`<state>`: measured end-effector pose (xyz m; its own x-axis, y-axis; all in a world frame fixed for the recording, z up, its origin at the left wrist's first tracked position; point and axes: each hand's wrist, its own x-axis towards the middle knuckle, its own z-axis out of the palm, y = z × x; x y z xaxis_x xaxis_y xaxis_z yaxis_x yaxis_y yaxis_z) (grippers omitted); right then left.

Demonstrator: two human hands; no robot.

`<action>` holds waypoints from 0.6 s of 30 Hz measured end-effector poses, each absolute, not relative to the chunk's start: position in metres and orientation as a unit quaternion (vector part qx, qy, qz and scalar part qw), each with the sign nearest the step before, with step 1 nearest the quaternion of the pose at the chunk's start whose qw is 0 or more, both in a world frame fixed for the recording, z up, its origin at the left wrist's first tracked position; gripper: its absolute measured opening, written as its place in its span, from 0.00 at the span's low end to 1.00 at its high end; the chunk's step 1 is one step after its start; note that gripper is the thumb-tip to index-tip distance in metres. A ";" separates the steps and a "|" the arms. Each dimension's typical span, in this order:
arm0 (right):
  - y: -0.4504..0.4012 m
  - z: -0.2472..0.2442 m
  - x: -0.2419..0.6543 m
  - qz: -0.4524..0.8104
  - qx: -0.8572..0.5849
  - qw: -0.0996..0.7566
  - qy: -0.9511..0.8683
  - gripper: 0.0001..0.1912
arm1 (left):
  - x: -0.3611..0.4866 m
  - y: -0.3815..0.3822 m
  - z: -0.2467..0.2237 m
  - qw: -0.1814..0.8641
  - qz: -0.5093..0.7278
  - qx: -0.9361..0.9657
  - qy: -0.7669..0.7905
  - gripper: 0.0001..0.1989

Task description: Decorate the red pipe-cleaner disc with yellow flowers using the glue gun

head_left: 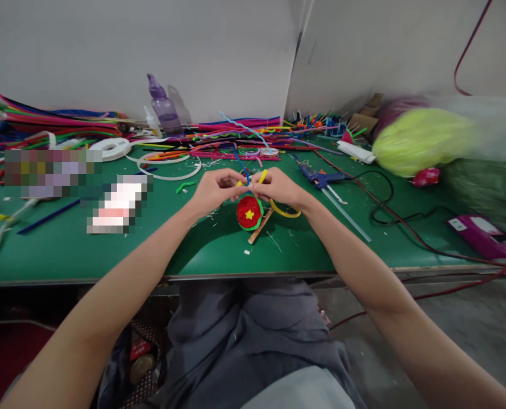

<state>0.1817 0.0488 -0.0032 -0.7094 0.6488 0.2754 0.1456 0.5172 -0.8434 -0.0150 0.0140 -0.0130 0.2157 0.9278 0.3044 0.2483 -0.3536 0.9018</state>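
Note:
Close together above the green table, my left hand [217, 188] and my right hand [277, 187] meet with fingertips pinched. Between them a blue pipe cleaner [241, 160] stands up, and my left fingers close around its lower part. A yellow pipe cleaner [285, 213] runs through my right fingers, its short end poking up and its longer part curving below the hand. Just under the fingertips hangs a round red fuzzy piece [243, 215] with a yellow star centre and green edge. Beside it a flat wooden stick [259, 228] lies slanted. The fingers hide the exact joining point.
A blue glue gun [321, 177] with a clear glue stick lies to the right, its cord trailing. Several pipe cleaners [61, 120] are heaped along the back. A purple bottle [166, 111], a white ribbon roll [110, 149] and yellow-green plastic bundles [419, 139] stand around.

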 end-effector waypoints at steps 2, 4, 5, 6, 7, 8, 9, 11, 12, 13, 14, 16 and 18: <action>0.047 0.001 0.183 0.447 -0.227 0.295 -0.814 0.15 | -0.016 0.015 -0.013 0.371 0.456 0.691 0.421 0.14; 0.046 0.003 0.184 0.454 -0.219 0.296 -0.811 0.16 | -0.017 0.016 -0.014 0.362 0.457 0.699 0.413 0.15; 0.046 0.003 0.184 0.456 -0.218 0.297 -0.810 0.16 | -0.018 0.016 -0.015 0.355 0.457 0.704 0.412 0.15; 0.047 0.002 0.184 0.459 -0.220 0.301 -0.807 0.16 | -0.018 0.016 -0.015 0.344 0.456 0.710 0.412 0.16; 0.047 0.000 0.183 0.465 -0.223 0.304 -0.801 0.16 | -0.017 0.016 -0.016 0.328 0.454 0.718 0.414 0.17; 0.049 -0.002 0.182 0.473 -0.227 0.308 -0.793 0.15 | -0.017 0.016 -0.017 0.305 0.456 0.726 0.415 0.19; 0.050 -0.005 0.181 0.485 -0.231 0.311 -0.784 0.15 | -0.017 0.015 -0.019 0.277 0.460 0.734 0.416 0.21; 0.052 -0.010 0.179 0.514 -0.235 0.317 -0.762 0.13 | -0.016 0.014 -0.021 0.212 0.476 0.748 0.411 0.25; 0.053 -0.012 0.178 0.528 -0.234 0.318 -0.752 0.13 | -0.016 0.014 -0.023 0.182 0.487 0.751 0.407 0.25; 0.054 -0.013 0.178 0.540 -0.232 0.321 -0.743 0.13 | -0.015 0.013 -0.024 0.157 0.496 0.752 0.405 0.24; 0.054 -0.013 0.178 0.550 -0.229 0.325 -0.735 0.13 | -0.015 0.013 -0.024 0.137 0.502 0.752 0.405 0.22; 0.054 -0.013 0.178 0.563 -0.225 0.330 -0.723 0.14 | -0.016 0.012 -0.024 0.110 0.506 0.750 0.411 0.18; 0.053 -0.011 0.179 0.569 -0.224 0.330 -0.719 0.14 | -0.017 0.012 -0.022 0.096 0.500 0.753 0.417 0.16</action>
